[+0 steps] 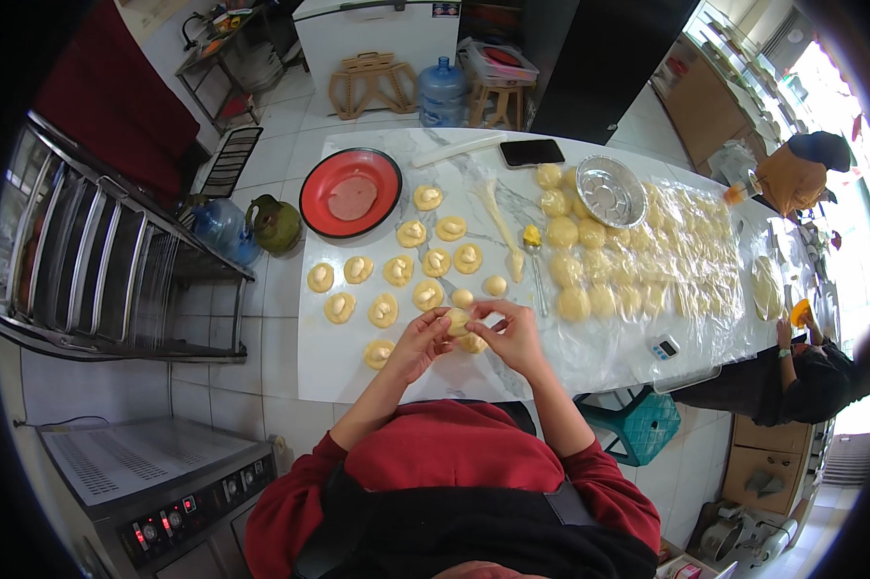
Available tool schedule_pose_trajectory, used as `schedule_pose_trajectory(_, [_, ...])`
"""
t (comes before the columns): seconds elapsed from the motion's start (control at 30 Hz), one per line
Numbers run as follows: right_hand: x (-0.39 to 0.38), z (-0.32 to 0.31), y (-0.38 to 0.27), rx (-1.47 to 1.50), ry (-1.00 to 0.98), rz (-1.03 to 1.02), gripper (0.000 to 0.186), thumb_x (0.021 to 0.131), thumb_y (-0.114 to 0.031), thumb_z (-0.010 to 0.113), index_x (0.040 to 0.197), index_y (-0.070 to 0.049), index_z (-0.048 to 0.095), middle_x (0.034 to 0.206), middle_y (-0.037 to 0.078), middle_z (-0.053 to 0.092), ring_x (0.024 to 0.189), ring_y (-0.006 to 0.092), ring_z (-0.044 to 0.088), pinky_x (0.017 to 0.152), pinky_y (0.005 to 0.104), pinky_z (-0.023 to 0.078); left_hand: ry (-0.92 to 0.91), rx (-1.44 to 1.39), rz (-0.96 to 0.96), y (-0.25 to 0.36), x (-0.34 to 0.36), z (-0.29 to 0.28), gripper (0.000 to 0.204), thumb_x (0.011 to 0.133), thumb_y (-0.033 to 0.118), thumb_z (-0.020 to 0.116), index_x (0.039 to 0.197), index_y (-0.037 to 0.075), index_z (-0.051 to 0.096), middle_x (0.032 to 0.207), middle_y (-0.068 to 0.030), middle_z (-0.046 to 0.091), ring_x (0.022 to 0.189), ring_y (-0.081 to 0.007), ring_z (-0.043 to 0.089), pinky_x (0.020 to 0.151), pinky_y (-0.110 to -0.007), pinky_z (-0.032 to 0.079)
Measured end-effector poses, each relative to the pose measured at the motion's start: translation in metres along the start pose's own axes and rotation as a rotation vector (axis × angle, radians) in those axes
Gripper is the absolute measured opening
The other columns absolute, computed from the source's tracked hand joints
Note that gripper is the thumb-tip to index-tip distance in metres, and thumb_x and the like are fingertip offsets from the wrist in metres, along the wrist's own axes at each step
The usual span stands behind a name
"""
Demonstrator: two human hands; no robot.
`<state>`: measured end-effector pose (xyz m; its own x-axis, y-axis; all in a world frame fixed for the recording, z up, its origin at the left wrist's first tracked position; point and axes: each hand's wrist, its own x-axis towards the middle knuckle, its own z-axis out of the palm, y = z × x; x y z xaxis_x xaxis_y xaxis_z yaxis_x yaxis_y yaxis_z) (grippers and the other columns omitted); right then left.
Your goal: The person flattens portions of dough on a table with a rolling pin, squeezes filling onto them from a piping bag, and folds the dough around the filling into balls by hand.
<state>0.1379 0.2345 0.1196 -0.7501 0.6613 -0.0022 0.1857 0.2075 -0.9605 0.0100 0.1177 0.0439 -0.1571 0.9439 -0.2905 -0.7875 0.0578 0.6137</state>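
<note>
Between my hands, above the front of the table, is a small flattened piece of pale yellow dough [457, 322]. My left hand [420, 345] holds it from the left with bent fingers. My right hand [510, 338] pinches its right edge with thumb and fingertips. Just beyond are two small dough balls [494, 286]. Partly hidden under my right hand lies another dough piece [473, 344]. To the left and ahead lie several flat dough rounds [397, 270], each topped with a pale dollop. A piping bag [505, 232] with pale contents rests beyond my right hand.
A red bowl [385, 224] stands far left, near a phone [531, 152]. At right, plastic sheeting [691, 256] covers several dough balls, with a foil pan [611, 191] and timer [664, 347] nearby. A spoon [537, 265] holds something yellow. Two people [792, 372] are at the far right.
</note>
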Motion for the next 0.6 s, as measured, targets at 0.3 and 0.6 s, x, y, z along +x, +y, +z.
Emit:
schedule_pose_trajectory(0.3, [-0.005,-0.023,0.017,-0.123,-0.037,-0.014,0.015,0.067,-0.011,0.069,0.080,-0.006,0.067,0.071,0.005,0.063,0.066,0.0138,0.054,0.051,0.0242,0.041,0.097,-0.036,0.074,-0.019,0.008,0.040,0.030,0.086,0.023,0.050,0.109,0.005,0.045,0.099,-0.0058,0.056,0.088,-0.0138,0.058,0.074,-0.024,0.051])
schedule_pose_trajectory(0.6, [-0.005,-0.054,0.032,-0.250,0.062,-0.237,0.014,0.065,-0.010,0.070,0.078,-0.007,0.066,0.071,0.006,0.062,0.066,0.0177,0.053,0.054,0.0276,0.043,0.112,-0.092,-0.132,-0.034,0.029,0.036,0.026,0.087,0.024,0.050,0.105,0.005,0.049,0.094,-0.0065,0.058,0.081,-0.0146,0.060,0.069,-0.021,0.052])
